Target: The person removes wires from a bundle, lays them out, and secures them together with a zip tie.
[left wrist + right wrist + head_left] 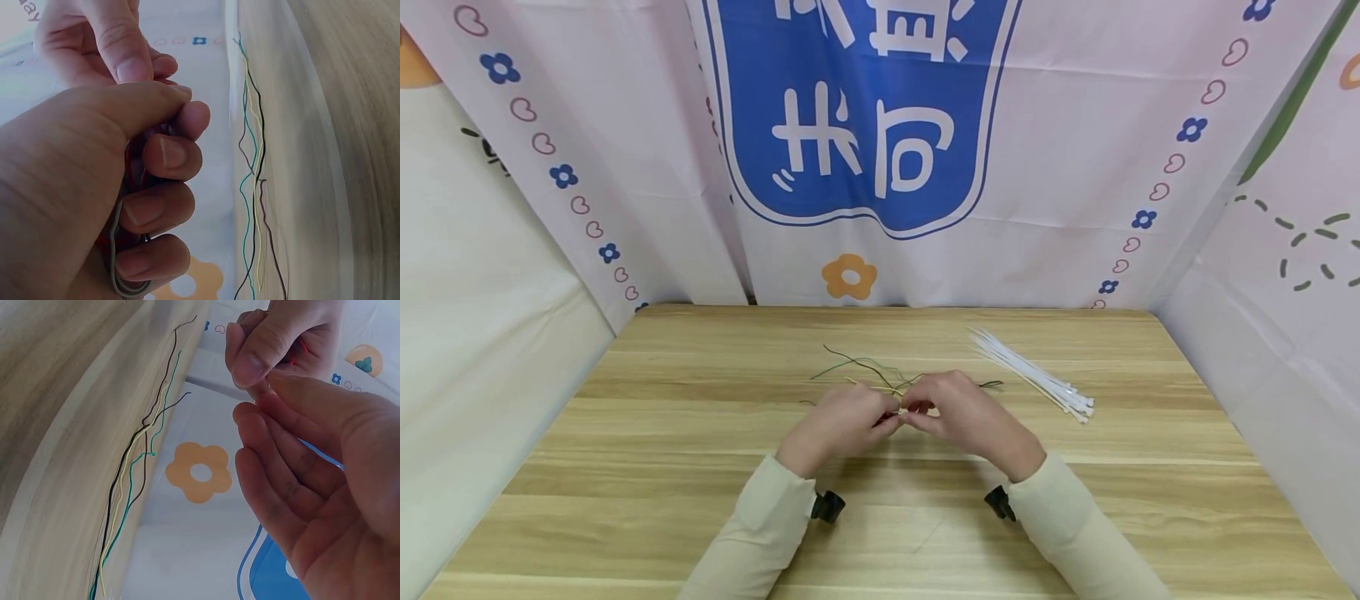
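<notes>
Fingers of the left hand (847, 417) curl round a bunch of red and grey wires (129, 167); a grey loop hangs below the fingers in the left wrist view. The right hand (964, 417) meets it, its thumb and index fingertips pinching at the left hand's fingertips, while its other fingers are loosely bent. What lies between the two pinches is mostly hidden. Just beyond both hands, loose black, green, yellow and brown wires (119, 481) lie on the wooden table (700, 467), crossing one another.
White cable ties (1033, 371) lie in a bundle at the table's back right. A patterned cloth (1060, 167) hangs behind the table and along its sides. Black wrist cameras sit at both cuffs.
</notes>
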Motion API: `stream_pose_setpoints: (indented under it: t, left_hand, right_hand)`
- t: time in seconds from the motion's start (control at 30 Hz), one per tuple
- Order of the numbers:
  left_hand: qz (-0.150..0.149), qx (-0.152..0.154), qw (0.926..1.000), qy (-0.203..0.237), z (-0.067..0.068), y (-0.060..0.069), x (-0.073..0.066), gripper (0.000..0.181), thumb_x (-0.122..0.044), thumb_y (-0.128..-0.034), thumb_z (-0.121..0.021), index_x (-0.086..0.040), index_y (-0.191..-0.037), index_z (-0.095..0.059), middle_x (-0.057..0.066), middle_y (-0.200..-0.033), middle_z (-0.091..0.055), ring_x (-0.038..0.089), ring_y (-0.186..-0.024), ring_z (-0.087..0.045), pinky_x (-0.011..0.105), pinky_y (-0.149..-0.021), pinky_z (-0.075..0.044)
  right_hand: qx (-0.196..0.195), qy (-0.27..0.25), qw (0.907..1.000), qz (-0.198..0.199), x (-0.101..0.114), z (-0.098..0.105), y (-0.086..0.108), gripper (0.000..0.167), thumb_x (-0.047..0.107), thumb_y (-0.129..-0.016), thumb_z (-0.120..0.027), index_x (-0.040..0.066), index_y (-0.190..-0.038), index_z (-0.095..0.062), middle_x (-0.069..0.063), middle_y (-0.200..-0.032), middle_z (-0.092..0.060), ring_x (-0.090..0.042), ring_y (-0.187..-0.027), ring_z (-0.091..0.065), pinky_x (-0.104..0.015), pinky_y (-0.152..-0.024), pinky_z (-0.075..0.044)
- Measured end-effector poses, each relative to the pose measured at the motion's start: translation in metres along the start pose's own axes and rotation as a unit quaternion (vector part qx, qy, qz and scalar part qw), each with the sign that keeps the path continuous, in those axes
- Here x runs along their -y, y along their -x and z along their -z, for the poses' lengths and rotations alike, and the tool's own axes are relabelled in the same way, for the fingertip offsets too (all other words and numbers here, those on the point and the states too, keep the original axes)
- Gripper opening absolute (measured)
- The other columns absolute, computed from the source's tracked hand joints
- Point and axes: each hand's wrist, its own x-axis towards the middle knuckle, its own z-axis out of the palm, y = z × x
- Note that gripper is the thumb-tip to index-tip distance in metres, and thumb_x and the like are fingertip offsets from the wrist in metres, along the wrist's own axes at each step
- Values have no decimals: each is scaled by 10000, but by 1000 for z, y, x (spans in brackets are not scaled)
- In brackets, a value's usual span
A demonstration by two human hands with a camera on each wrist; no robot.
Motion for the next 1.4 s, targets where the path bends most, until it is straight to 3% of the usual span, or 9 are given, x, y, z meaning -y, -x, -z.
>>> stream_pose_setpoints:
  t: [0.13,0.4,0.6,0.7,0.8,0.93,1.03,1.2,1.4]
  left_hand:
    - [-13,8,10000,-31,-1,-1,-2,212,-219,-1056,-602,-211,-859,-680,-121,-641,-433,52,-604,-433,256,-536,-362]
    - [39,32,10000,-5,-5,-1,-3,205,-224,-1076,-580,-199,-913,-701,-119,-643,-431,50,-601,-437,277,-557,-406]
    - [77,3,9999,145,-4,0,1,343,-258,-1107,-553,-204,-769,-572,-108,-640,-377,52,-589,-381,253,-553,-340]
    - [130,29,9998,139,-3,1,3,393,-250,-1114,-540,-213,-728,-477,-104,-638,-353,57,-583,-360,253,-558,-328]
    - [116,74,9998,155,-3,1,3,391,-252,-1118,-531,-213,-733,-476,-102,-640,-365,61,-588,-380,264,-563,-349]
    - [33,179,9997,169,-5,0,1,340,-255,-1125,-515,-203,-791,-555,-96,-660,-425,61,-603,-418,276,-581,-381]
    - [43,277,9995,142,-5,-1,0,248,-243,-1122,-524,-184,-926,-665,-95,-706,-506,64,-627,-456,283,-608,-410]
    - [130,436,9988,179,-5,-1,-3,180,-224,-1110,-541,-165,-1110,-712,-81,-743,-544,84,-667,-498,304,-632,-449]
    - [48,320,9993,198,-7,-1,-2,259,-266,-1122,-527,-187,-909,-650,-95,-684,-447,68,-626,-446,279,-606,-405]
  right_hand:
    - [-27,58,10000,-20,1,-1,0,61,165,-962,-793,125,-1004,-813,34,-923,-783,-48,-817,-709,-255,-743,-604]
    - [-82,50,9999,106,0,-3,-1,34,132,-968,-782,122,-978,-813,34,-906,-774,-25,-794,-677,-201,-718,-570]
    - [-97,49,9999,133,-5,4,1,79,77,-964,-769,126,-904,-786,53,-844,-742,-14,-742,-644,-271,-692,-600]
    - [-91,26,9999,48,-9,7,2,127,68,-962,-766,148,-862,-765,84,-790,-696,5,-707,-598,-231,-670,-569]
    - [-68,63,10000,-19,-10,8,2,130,78,-962,-770,163,-862,-764,93,-785,-691,7,-709,-594,-215,-675,-557]
    - [-14,-60,10000,50,-9,6,2,80,91,-963,-777,152,-912,-789,66,-858,-752,-6,-764,-659,-283,-721,-611]
    - [-14,-98,9997,233,-7,4,1,37,116,-960,-789,147,-954,-809,48,-907,-777,-22,-790,-682,-320,-731,-625]
    - [-101,196,9985,495,-4,-1,0,48,161,-955,-802,147,-994,-827,40,-936,-778,-51,-815,-684,-256,-732,-595]
    - [-309,468,9968,561,-6,-2,0,89,69,-946,-787,142,-896,-787,53,-866,-742,-41,-755,-632,-209,-705,-543]
